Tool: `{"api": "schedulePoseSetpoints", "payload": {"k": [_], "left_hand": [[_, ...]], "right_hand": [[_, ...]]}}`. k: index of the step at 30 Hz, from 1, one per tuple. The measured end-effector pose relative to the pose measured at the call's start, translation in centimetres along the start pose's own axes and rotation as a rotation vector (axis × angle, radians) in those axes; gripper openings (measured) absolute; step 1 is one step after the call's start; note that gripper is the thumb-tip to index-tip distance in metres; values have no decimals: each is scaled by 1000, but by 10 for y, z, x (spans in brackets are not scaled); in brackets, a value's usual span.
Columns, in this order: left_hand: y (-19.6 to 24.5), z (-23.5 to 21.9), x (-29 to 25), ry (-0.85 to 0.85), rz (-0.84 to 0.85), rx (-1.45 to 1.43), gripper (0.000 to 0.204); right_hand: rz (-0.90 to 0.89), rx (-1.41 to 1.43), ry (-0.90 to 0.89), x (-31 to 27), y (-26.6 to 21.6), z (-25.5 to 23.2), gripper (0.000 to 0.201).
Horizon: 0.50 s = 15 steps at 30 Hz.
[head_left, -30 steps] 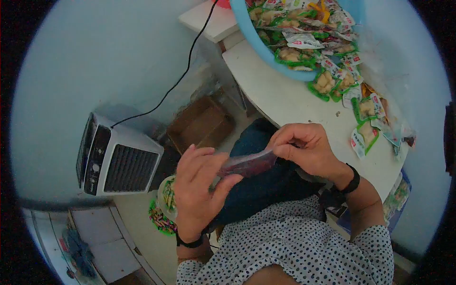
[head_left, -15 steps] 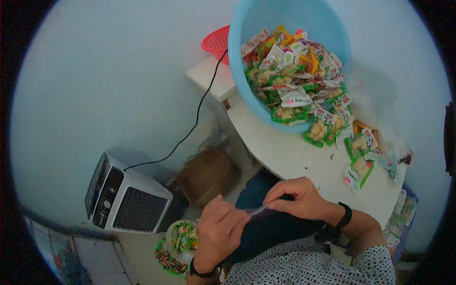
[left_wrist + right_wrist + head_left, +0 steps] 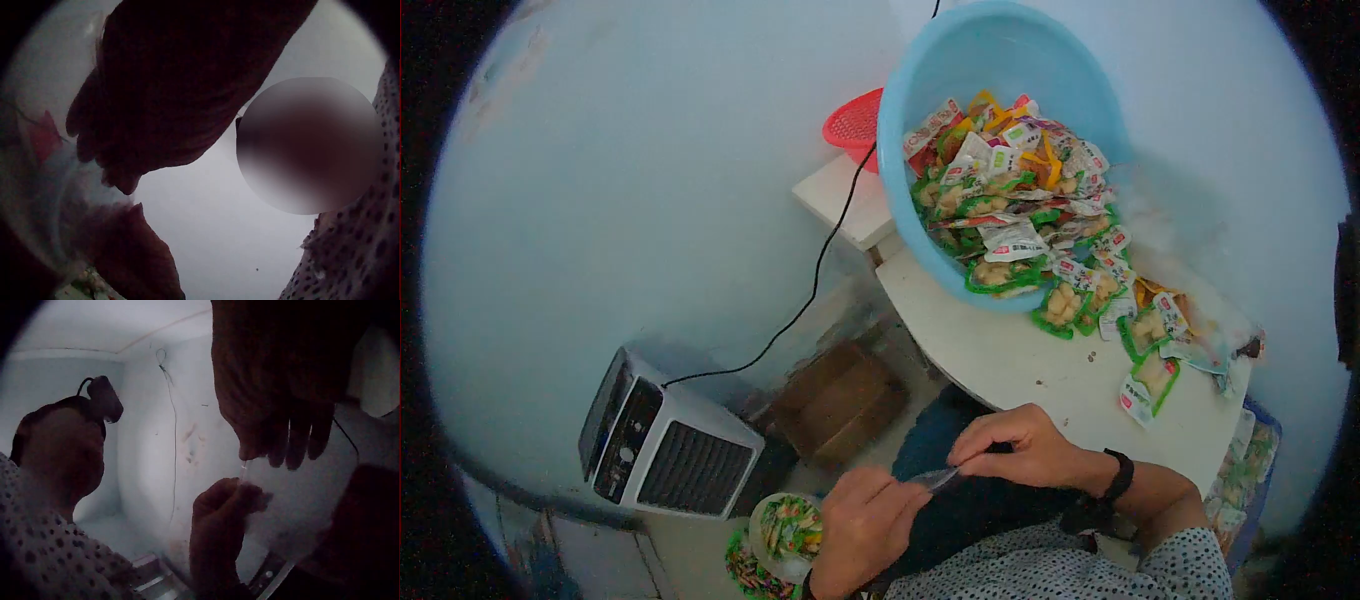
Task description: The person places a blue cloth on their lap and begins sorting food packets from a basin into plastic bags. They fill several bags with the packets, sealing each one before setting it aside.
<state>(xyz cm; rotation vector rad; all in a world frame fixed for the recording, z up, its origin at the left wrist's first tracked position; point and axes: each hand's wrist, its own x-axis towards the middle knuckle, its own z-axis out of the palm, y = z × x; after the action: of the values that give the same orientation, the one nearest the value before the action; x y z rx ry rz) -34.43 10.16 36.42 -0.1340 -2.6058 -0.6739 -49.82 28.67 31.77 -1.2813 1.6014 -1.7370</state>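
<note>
Between the two hands, in the head view, a small clear plastic packet (image 3: 936, 478) is stretched above the dark trousers. The right hand (image 3: 1025, 450) pinches one end of it between thumb and forefinger. At the other end the left hand (image 3: 870, 530) grips it, its back toward the head camera. The right wrist view shows the left hand (image 3: 217, 531) and the right hand (image 3: 281, 387) close together with a thin clear strip (image 3: 244, 470) between their fingertips. In the left wrist view the hands are dark, and the packet's contents cannot be told.
A blue basin (image 3: 895, 190) full of sealed food packets stands on the white table (image 3: 1020, 360), with loose packets (image 3: 1148, 385) beside it. A red basket (image 3: 855, 125), an air cooler (image 3: 675, 435), a cardboard box (image 3: 840, 400) and a bowl of packets (image 3: 790, 525) are around.
The head view has tilted up, so the basin shows more fully and the hands sit lower. The left hand has turned from spread fingers to a closer grip on the packet.
</note>
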Motion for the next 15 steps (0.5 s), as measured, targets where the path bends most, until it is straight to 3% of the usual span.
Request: {"api": "schedulePoseSetpoints", "payload": {"k": [2, 8, 10, 15], "left_hand": [[1, 0, 0, -32, -23, 11, 19], [-2, -6, -1, -80, -30, 5, 18], [-10, -15, -4, -85, -37, 38, 16], [-27, -42, -22, -59, -200, 12, 15]], "right_hand": [[60, 45, -30, 2, -3, 2, 10], [17, 86, -74, -3, 4, 3, 11], [91, 85, -75, -3, -1, 0, 10], [114, 36, -43, -3, -1, -1, 15]]}}
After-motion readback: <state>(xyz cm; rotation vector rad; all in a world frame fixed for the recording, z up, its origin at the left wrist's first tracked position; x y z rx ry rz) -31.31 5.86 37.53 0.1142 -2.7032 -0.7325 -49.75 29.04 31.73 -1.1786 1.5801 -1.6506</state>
